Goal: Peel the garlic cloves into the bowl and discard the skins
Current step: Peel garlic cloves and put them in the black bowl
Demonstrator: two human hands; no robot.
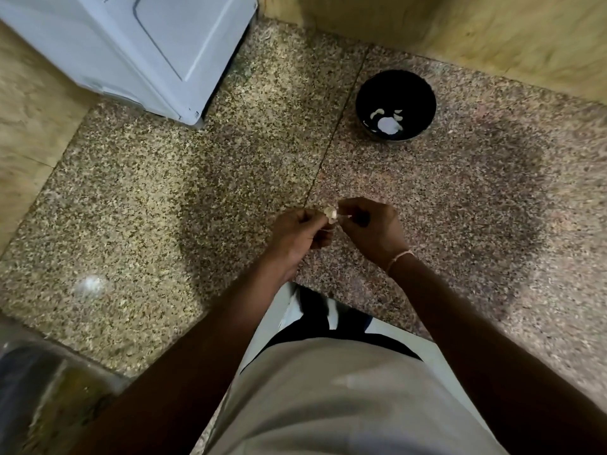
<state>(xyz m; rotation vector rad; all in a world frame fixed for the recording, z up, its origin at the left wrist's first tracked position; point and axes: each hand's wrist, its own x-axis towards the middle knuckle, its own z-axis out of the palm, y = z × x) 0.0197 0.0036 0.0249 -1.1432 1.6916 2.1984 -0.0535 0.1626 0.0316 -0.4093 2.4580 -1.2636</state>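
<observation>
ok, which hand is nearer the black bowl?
Right. The right hand sits below the black bowl, roughly in line with it; the left hand is further to the left. Both grip the garlic clove.

The bench (164, 192) is speckled all over, brown and tan on one side, pinkish on the other. The bowl (371, 93) is black, with white garlic cloves (387, 121) inside. The box (131, 44) is white.

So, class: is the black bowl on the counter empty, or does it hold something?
Not empty. The black bowl stands upright with a few pale peeled garlic cloves at its bottom.
</observation>
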